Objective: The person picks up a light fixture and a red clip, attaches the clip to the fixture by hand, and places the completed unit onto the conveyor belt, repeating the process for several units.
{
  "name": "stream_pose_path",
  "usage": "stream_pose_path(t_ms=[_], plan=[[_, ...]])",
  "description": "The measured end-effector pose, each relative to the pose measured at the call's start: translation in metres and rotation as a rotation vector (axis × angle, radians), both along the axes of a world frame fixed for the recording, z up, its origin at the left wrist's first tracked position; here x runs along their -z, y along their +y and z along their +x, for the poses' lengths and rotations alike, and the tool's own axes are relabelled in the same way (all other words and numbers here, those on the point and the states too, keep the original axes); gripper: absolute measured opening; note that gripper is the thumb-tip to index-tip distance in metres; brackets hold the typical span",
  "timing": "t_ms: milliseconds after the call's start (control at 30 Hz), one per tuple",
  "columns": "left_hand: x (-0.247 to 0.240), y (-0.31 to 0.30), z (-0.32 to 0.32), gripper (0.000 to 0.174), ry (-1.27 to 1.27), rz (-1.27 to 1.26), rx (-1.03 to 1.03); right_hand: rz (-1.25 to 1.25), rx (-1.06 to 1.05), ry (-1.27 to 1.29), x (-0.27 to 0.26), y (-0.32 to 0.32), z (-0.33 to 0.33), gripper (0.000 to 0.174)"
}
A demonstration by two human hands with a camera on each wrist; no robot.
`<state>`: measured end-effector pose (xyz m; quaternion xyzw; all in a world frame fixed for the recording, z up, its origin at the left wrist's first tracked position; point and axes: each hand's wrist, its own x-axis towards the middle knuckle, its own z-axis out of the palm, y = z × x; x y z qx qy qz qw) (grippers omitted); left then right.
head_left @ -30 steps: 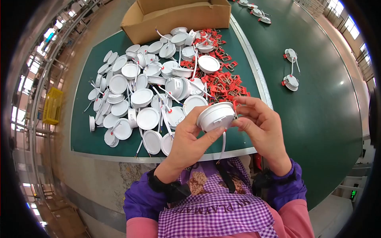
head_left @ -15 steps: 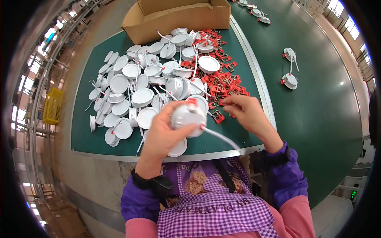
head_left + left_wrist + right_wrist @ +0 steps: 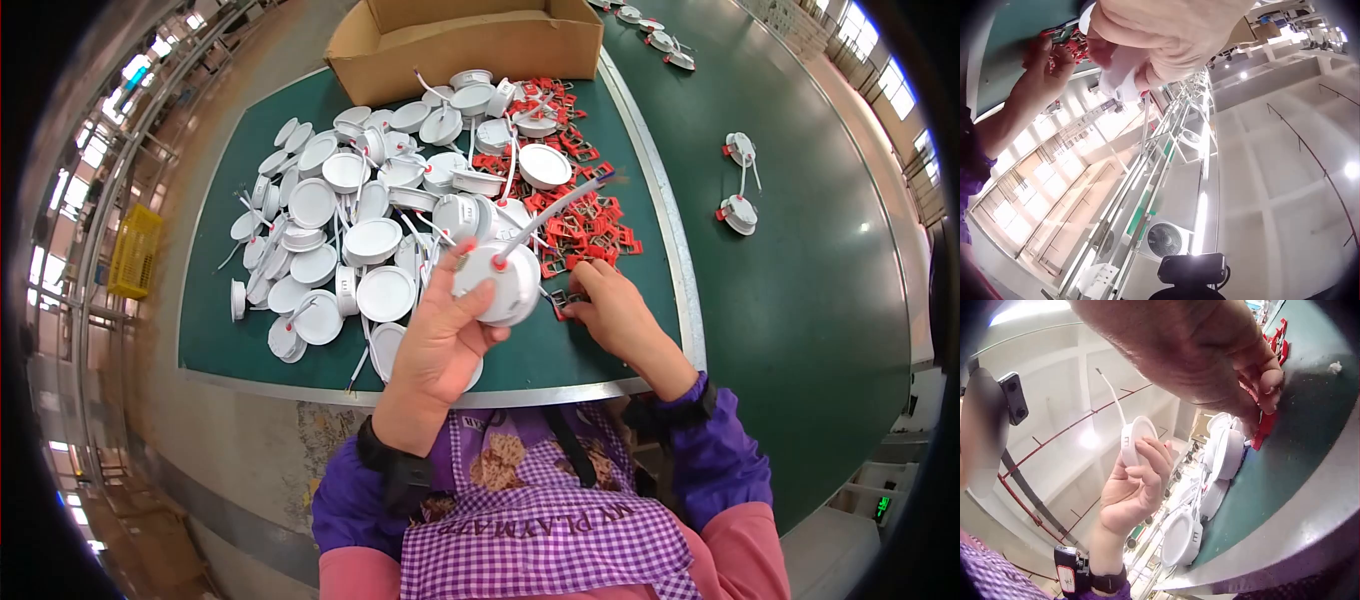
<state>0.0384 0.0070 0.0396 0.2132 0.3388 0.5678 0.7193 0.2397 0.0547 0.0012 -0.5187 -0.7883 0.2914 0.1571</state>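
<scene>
Gripping a round white plastic lamp (image 3: 510, 292) in the left hand (image 3: 437, 345), over white lamps (image 3: 373, 241); pinching a red plastic clip (image 3: 1264, 432) low at the green tabletop (image 3: 530, 368) with the right hand (image 3: 622, 318). Showing only from the right wrist: dark rim marking (image 3: 1126, 440). Blurred, part-covered from the left wrist. Beyond, brown cardboard box (image 3: 470, 56).

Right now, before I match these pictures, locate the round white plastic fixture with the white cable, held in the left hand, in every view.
Head: fixture near the centre, cable up and right.
Left wrist: fixture upper left of centre, blurred, partly behind fingers.
Right wrist: fixture left of centre.
Shared landmark: red plastic clips, at the right hand.
</scene>
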Motion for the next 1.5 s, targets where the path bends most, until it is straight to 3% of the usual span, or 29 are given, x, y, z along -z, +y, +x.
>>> stream_pose_path(t_ms=[100,167,200,233,333,467,533,767,833,1100,1267,1500], plan=[[-0.003,-0.005,0.011,0.047,-0.008,-0.117,0.036,-0.042,0.051,0.070,0.002,-0.004,0.005,0.024],[0.007,-0.004,0.012,0.045,-0.044,-0.143,0.078,-0.085,0.258,0.356,0.004,-0.008,0.010,0.021],[0.012,-0.003,0.016,0.046,-0.035,-0.153,0.062,-0.230,0.357,0.506,-0.010,-0.010,0.010,0.014],[0.015,-0.001,0.021,0.047,-0.025,-0.161,0.049,-0.228,0.359,0.506,-0.012,-0.011,0.011,0.014],[0.018,-0.001,0.033,0.044,0.000,-0.130,0.019,-0.190,0.450,0.851,-0.026,-0.019,0.012,0.009],[0.023,-0.001,0.038,0.045,-0.029,-0.135,-0.003,-0.050,0.405,0.853,-0.024,-0.028,0.014,0.011],[0.023,-0.002,0.045,0.042,0.018,-0.126,-0.050,0.021,0.451,0.632,-0.032,-0.032,0.010,0.012],[0.028,0.001,0.052,0.042,0.154,-0.038,-0.130,0.154,0.369,0.673,-0.033,-0.043,0.003,0.010],[0.026,-0.001,0.053,0.044,0.124,-0.032,-0.164,0.298,0.464,0.655,-0.028,-0.042,0.005,0.009],[0.029,-0.003,0.055,0.042,0.125,0.027,-0.179,0.246,0.341,0.612,-0.025,-0.047,-0.005,0.008],[0.032,-0.004,0.043,0.040,0.236,-0.127,0.021,0.233,0.345,0.607,-0.016,-0.043,0.000,0.009],[0.028,-0.004,0.052,0.036,0.246,0.021,-0.077,0.136,0.428,0.640,-0.027,-0.040,0.006,0.010]])
